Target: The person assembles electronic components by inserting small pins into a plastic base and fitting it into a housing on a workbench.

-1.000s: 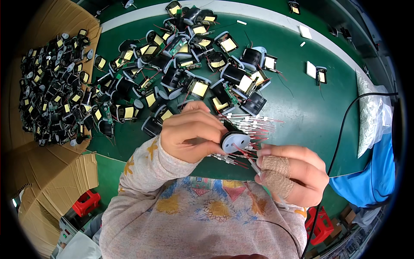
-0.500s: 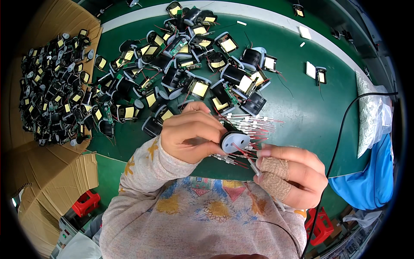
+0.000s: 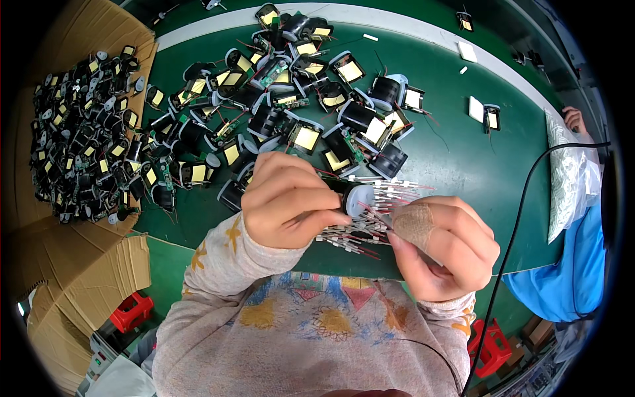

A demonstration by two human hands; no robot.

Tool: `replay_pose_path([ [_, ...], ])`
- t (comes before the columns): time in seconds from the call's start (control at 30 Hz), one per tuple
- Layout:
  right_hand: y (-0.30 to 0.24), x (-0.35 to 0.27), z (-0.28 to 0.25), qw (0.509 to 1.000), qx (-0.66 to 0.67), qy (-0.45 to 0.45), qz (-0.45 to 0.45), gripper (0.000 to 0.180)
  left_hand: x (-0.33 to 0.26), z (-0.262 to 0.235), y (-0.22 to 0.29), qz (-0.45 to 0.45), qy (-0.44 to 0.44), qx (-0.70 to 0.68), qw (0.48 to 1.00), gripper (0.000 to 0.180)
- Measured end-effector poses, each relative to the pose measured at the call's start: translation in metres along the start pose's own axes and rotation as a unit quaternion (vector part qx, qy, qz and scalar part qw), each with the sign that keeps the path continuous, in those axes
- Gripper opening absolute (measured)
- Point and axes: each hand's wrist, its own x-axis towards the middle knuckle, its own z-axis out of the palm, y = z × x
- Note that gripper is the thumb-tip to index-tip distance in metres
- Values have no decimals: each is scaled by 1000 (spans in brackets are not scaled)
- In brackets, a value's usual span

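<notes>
My left hand [image 3: 288, 202] is closed round a small black cylindrical part with a pale grey oval end cap [image 3: 360, 200], which faces right. Thin red wire [image 3: 376, 213] runs from about the cap toward the fingertips of my right hand [image 3: 446, 248]. Those fingers are pinched together on its end, and brown wrapping covers at least one of them. Under and between my hands lies a heap of small white connectors with red leads [image 3: 350, 239]. Beyond my left hand are many black parts with yellow pads [image 3: 306, 137], some with green circuit boards.
A cardboard box [image 3: 132, 33] full of similar parts stands at left. A black cable [image 3: 522, 198] crosses the right side. There a clear bag of white pieces [image 3: 562, 178] lies by another person's hand [image 3: 574, 119] and blue cloth [image 3: 562, 278]. Red stools [image 3: 132, 312] stand below.
My right hand has turned and its fingers have closed in; the thin grey stick seen in it no longer shows. The held part's cap has turned slightly. Another person's hand has appeared at right.
</notes>
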Motion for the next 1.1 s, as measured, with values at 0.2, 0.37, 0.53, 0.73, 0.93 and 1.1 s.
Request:
replay_pose_path([
  [0.2, -1, 3, -1, 998, -56, -14, 6, 28, 0, -7, 2, -39, -3, 36, 999, 26],
  [0.37, -1, 3, 2, 996, -83, -16, 3, 31, 2, -6, 1, -31, -4, 26, 999, 25],
  [0.53, 1, 1, 7, 996, -85, -23, -3, 31, 6, -9, 5, -26, -51, 62, 996, 22],
  [0.73, 5, -1, 9, 995, -95, -39, -4, 28, 7, -10, 9, -39, -83, 34, 995, 19],
  [0.93, 6, 3, 7, 991, -88, -79, -66, 31, 6, -12, 10, -116, -131, -70, 982, 17],
  [1.1, 16, 5, 0, 991, 45, -124, -23, 35, 6, -12, 12, -99, -133, -107, 980, 17],
])
